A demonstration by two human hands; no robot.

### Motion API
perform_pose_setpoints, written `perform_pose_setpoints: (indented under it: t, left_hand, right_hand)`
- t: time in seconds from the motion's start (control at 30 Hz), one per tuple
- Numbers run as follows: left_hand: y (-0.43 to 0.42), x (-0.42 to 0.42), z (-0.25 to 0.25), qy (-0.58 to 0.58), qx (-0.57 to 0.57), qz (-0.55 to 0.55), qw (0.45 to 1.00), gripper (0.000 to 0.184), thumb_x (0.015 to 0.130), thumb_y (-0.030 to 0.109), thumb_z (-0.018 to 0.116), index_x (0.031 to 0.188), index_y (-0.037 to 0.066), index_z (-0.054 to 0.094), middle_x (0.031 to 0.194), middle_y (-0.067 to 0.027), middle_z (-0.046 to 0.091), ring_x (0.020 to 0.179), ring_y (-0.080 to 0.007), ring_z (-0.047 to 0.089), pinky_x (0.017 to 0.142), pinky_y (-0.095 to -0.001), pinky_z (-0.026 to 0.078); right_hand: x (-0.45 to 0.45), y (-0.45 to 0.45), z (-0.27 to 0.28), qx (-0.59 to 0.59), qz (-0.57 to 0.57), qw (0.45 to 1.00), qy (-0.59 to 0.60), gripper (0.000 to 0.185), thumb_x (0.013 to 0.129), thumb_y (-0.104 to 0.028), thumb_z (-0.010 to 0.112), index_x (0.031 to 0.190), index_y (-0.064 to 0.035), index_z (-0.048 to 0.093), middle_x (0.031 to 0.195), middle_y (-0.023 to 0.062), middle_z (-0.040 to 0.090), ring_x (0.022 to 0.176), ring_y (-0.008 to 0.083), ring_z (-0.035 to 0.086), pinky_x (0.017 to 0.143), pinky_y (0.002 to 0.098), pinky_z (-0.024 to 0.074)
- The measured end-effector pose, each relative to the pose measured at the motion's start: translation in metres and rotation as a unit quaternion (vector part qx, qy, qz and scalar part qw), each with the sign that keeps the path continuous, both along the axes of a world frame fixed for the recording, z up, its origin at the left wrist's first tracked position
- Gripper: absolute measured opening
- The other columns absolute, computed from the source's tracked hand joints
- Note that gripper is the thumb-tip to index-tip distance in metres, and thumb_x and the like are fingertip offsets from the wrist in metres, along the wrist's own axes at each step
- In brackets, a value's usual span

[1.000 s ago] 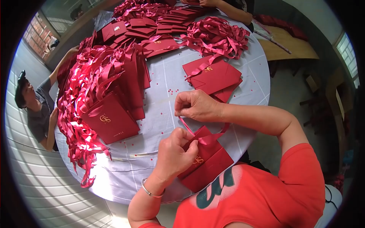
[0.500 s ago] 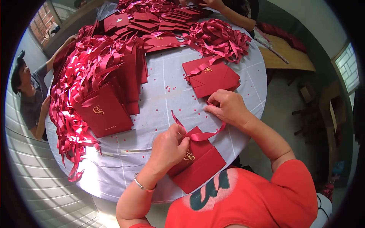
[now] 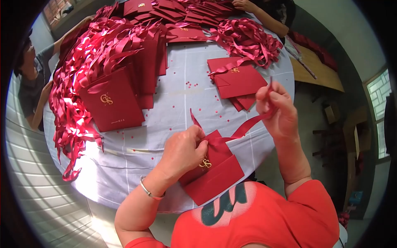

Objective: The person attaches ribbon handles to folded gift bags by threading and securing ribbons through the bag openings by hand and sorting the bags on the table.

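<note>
A dark red paper bag (image 3: 219,177) with a gold emblem lies flat at the near edge of the table. My left hand (image 3: 186,151) rests at its upper end, thumb and fingers pinching the red ribbon where it meets the bag; a short ribbon end sticks up past the fingers. From there the red ribbon (image 3: 247,125) runs up to the right into my right hand (image 3: 279,108), which is raised over the table's right side. That hand is closed on the ribbon, and its tip pokes out above the fingers.
More red bags (image 3: 240,80) lie beyond my right hand. A heap of loose ribbons (image 3: 248,41) is behind them. Ribboned bags (image 3: 111,99) stand in a row at left. Small red dots are scattered on the white tablecloth (image 3: 182,87). Other people's arms (image 3: 264,18) reach in.
My right hand has lifted and moved right, drawing the ribbon out into a longer, straighter stretch. My left hand keeps its pinch at the bag. The whole view has shifted slightly.
</note>
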State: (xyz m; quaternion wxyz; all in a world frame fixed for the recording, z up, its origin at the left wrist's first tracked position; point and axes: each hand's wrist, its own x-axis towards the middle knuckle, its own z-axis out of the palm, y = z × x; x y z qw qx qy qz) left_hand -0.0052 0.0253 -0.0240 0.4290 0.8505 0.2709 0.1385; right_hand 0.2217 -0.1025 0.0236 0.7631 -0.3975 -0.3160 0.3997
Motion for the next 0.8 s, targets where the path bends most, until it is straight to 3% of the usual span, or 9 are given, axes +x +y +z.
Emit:
perform_pose_setpoints:
  t: [0.07, 0.23, 0.3, 0.33, 0.4, 0.53, 0.63, 0.73, 0.8]
  left_hand:
    - [0.001, 0.001, -0.002, 0.001, 0.004, 0.001, 1.000, 0.018, 0.083, 0.012, 0.069, 0.091, -0.003, 0.064, 0.078, -0.0191, 0.071, 0.070, -0.0325, 0.071, 0.064, -0.0385, 0.054]
    - [0.002, 0.000, 0.000, 0.015, 0.000, -0.010, 1.000, 0.019, 0.084, 0.016, 0.065, 0.091, -0.001, 0.064, 0.078, -0.0184, 0.070, 0.075, -0.0379, 0.069, 0.069, -0.0453, 0.054]
    - [0.001, 0.000, -0.001, 0.009, 0.014, -0.012, 1.000, 0.018, 0.084, 0.016, 0.065, 0.090, -0.001, 0.064, 0.076, -0.0184, 0.070, 0.075, -0.0382, 0.068, 0.068, -0.0460, 0.054]
    - [0.001, 0.000, -0.001, 0.007, 0.013, -0.009, 1.000, 0.018, 0.084, 0.016, 0.065, 0.090, -0.001, 0.064, 0.076, -0.0184, 0.070, 0.075, -0.0382, 0.068, 0.068, -0.0460, 0.054]
    - [0.001, -0.001, -0.001, 0.004, 0.011, -0.013, 1.000, 0.017, 0.083, 0.016, 0.065, 0.089, 0.000, 0.063, 0.075, -0.0186, 0.069, 0.074, -0.0386, 0.068, 0.068, -0.0471, 0.053]
    - [0.001, 0.000, -0.004, -0.002, 0.018, -0.007, 1.000, 0.016, 0.083, 0.015, 0.064, 0.088, -0.001, 0.063, 0.074, -0.0190, 0.068, 0.073, -0.0389, 0.068, 0.068, -0.0478, 0.053]
    - [0.001, 0.000, -0.005, 0.003, 0.029, -0.005, 1.000, 0.018, 0.082, 0.014, 0.067, 0.089, -0.002, 0.064, 0.074, -0.0185, 0.069, 0.068, -0.0350, 0.069, 0.064, -0.0424, 0.053]
    - [0.000, 0.000, -0.004, 0.004, 0.026, 0.000, 1.000, 0.017, 0.082, 0.014, 0.066, 0.088, -0.002, 0.064, 0.072, -0.0182, 0.069, 0.067, -0.0348, 0.068, 0.064, -0.0426, 0.053]
    - [0.000, 0.001, -0.005, 0.004, 0.030, 0.001, 1.000, 0.017, 0.082, 0.014, 0.065, 0.088, -0.002, 0.064, 0.071, -0.0181, 0.069, 0.066, -0.0346, 0.068, 0.064, -0.0428, 0.053]
  right_hand:
    - [-0.013, 0.000, 0.014, 0.036, -0.010, 0.999, -0.004, 0.011, 0.093, -0.011, 0.058, 0.102, -0.0051, 0.056, 0.088, 0.0055, 0.060, 0.065, 0.0090, 0.042, 0.055, 0.0232, 0.0313]
    - [-0.022, -0.004, 0.038, 0.068, 0.010, 0.997, -0.025, 0.011, 0.092, -0.007, 0.059, 0.099, -0.0086, 0.051, 0.096, 0.0062, 0.061, 0.074, 0.0108, 0.045, 0.058, 0.0246, 0.0346]
    - [-0.021, -0.001, 0.035, 0.060, -0.064, 0.989, -0.118, 0.011, 0.092, -0.005, 0.062, 0.099, -0.0070, 0.054, 0.101, 0.0068, 0.061, 0.081, 0.0118, 0.049, 0.066, 0.0245, 0.0395]
    - [-0.017, -0.002, 0.031, 0.059, -0.061, 0.989, -0.120, 0.011, 0.092, -0.005, 0.062, 0.099, -0.0070, 0.054, 0.101, 0.0068, 0.061, 0.081, 0.0118, 0.049, 0.066, 0.0245, 0.0395]
    - [-0.006, -0.007, 0.025, 0.041, -0.075, 0.992, -0.089, 0.014, 0.092, 0.002, 0.063, 0.105, -0.0044, 0.062, 0.106, 0.0101, 0.067, 0.090, 0.0128, 0.061, 0.081, 0.0245, 0.0477]
    - [-0.010, -0.014, 0.030, 0.011, -0.109, 0.990, -0.090, 0.018, 0.092, 0.002, 0.065, 0.110, -0.0023, 0.065, 0.107, 0.0094, 0.066, 0.093, 0.0143, 0.060, 0.086, 0.0259, 0.0465]
    - [-0.011, -0.013, 0.023, 0.156, -0.141, 0.950, -0.230, 0.032, 0.090, -0.004, 0.070, 0.121, -0.0007, 0.062, 0.098, 0.0043, 0.065, 0.091, 0.0152, 0.056, 0.089, 0.0337, 0.0435]
    - [-0.033, -0.010, 0.038, 0.154, -0.011, 0.983, -0.102, 0.037, 0.089, -0.010, 0.075, 0.123, -0.0035, 0.061, 0.090, -0.0002, 0.061, 0.085, 0.0131, 0.051, 0.084, 0.0330, 0.0412]
    - [-0.037, -0.010, 0.037, 0.117, 0.008, 0.991, -0.061, 0.045, 0.086, -0.016, 0.079, 0.126, -0.0091, 0.060, 0.086, -0.0033, 0.058, 0.081, 0.0121, 0.047, 0.080, 0.0315, 0.0386]
